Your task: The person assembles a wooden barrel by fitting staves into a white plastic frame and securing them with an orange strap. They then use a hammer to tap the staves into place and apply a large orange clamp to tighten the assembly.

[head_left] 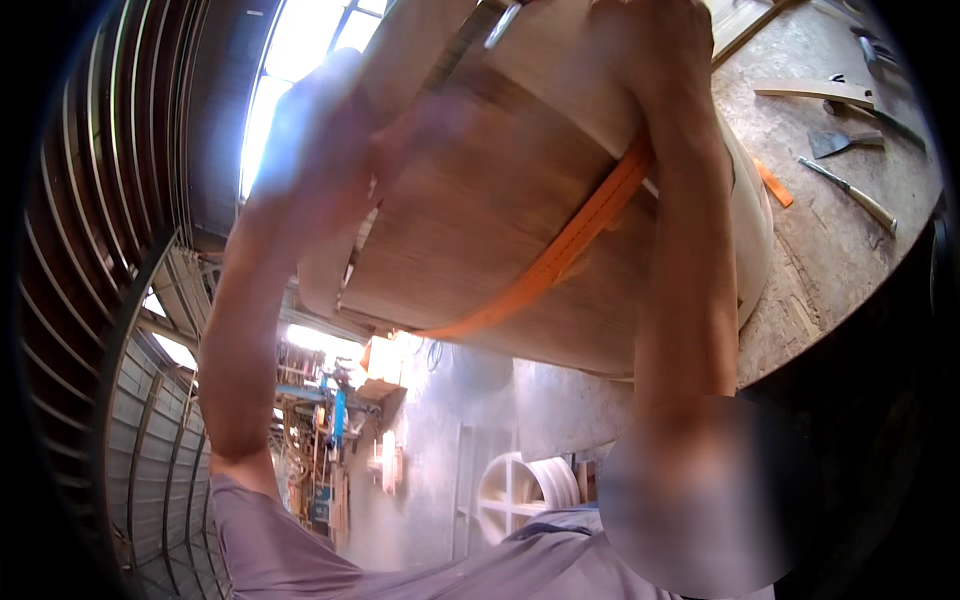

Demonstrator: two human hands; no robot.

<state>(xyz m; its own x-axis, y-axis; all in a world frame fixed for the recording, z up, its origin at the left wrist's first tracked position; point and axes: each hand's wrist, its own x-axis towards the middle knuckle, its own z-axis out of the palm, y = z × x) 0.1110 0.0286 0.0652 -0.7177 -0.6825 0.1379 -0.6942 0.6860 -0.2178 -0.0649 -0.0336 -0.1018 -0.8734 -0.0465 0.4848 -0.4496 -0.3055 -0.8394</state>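
A large rounded body of pale wooden planks (480,220) fills the middle of the view, with narrow gaps between some boards. An orange strap (560,260) runs across it in a curve. My left hand (390,150), smeared by motion, lies over the planks at the upper left; its fingers cannot be made out. My right hand (660,50) is at the upper right against the wood, its forearm crossing the strap. Its fingers are blurred and partly cut off by the upper edge. Between the hands, a shiny metal piece (502,26) shows at the top edge.
The wooden body stands on a worn, dusty worktop (820,270). To its right lie a chisel (850,194), a broad-bladed tool (845,143), a wood strip (812,92) and an orange strap end (773,183). A white spoked round frame (512,495) stands in the background.
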